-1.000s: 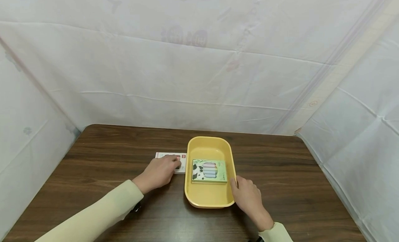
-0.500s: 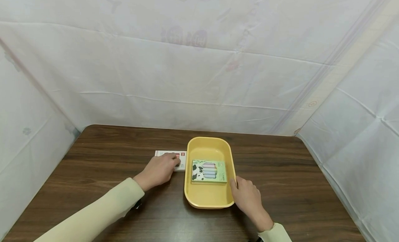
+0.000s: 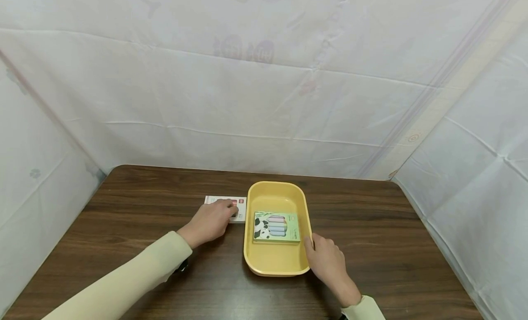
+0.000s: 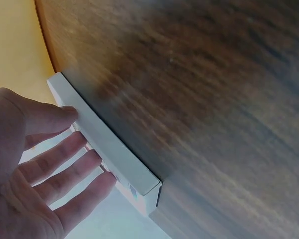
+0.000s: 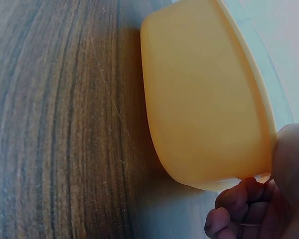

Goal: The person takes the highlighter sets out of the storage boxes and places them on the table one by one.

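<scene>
My left hand (image 3: 212, 220) lies over a flat white box (image 3: 241, 213) with a red label, on the table against the left side of a yellow plastic tray (image 3: 277, 260). In the left wrist view, the thumb touches the long side of the white box (image 4: 107, 142), and the loosely extended fingers rest on its printed top. My right hand (image 3: 327, 261) holds the tray's right rim near the front corner; the right wrist view shows curled fingers at the rim of the tray (image 5: 204, 94). Inside the tray lies a green box (image 3: 277, 227) printed with a panda and pastel sticks.
Dark wood-grain table (image 3: 383, 237) surrounds the tray and boxes. Pale printed sheeting (image 3: 264, 104) hangs behind the table's far edge and along both sides.
The white box has slid a little away from me along the tray's left side, the left hand moving with it. Tray, green box and right hand have stayed nearly still.
</scene>
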### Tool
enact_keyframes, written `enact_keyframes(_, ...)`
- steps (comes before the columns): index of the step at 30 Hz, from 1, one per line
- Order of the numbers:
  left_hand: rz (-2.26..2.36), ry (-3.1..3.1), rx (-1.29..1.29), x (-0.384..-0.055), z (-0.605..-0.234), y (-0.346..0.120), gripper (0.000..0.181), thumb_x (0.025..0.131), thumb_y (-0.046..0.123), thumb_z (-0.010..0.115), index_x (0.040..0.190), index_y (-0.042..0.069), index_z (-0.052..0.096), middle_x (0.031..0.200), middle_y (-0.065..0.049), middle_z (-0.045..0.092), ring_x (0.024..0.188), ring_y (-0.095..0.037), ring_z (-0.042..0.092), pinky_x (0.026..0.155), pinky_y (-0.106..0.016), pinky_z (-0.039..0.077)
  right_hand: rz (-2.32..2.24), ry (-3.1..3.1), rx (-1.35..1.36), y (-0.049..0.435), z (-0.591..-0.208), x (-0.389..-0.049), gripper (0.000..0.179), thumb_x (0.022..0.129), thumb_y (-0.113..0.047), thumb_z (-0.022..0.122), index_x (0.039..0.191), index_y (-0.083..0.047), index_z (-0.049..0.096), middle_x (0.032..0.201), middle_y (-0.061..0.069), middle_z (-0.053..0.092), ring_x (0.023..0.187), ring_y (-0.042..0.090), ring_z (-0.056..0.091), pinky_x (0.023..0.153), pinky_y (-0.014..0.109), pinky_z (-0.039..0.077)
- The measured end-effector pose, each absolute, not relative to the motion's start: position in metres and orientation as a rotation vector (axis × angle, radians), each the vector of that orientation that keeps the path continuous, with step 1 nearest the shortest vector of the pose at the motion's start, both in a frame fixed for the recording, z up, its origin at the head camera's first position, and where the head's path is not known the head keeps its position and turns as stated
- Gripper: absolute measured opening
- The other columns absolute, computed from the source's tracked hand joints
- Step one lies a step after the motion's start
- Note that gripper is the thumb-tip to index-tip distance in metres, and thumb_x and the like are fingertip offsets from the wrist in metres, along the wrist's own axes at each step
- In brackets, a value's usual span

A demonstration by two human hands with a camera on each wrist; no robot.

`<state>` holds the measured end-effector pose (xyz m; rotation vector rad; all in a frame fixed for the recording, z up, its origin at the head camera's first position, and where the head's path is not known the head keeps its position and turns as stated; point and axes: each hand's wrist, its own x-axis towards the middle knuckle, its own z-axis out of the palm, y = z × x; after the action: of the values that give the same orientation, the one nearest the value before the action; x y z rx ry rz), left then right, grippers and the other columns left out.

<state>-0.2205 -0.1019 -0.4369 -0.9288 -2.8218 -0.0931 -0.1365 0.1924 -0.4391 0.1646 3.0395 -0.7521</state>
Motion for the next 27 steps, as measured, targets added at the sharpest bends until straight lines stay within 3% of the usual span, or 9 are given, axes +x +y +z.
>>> enact_keyframes(27, -0.109, -2.839, -0.931, -0.234, -0.438, -0.100, 0.014, 0.085, 0.002, 0.066, 0.095, 0.011, 0.068, 0.093, -0.005, 0.064, 0.084, -0.022, 0.064, 0.060, -0.036, 0.052, -0.762, 3.042, 0.154, 0.193, -0.439, -0.136, 0.039, 0.100, -0.028, 0.043, 0.063, -0.016, 0.044, 0.053, -0.003, 0.042, 0.046, 0.012, 0.040, 0.044, 0.029, 0.028)
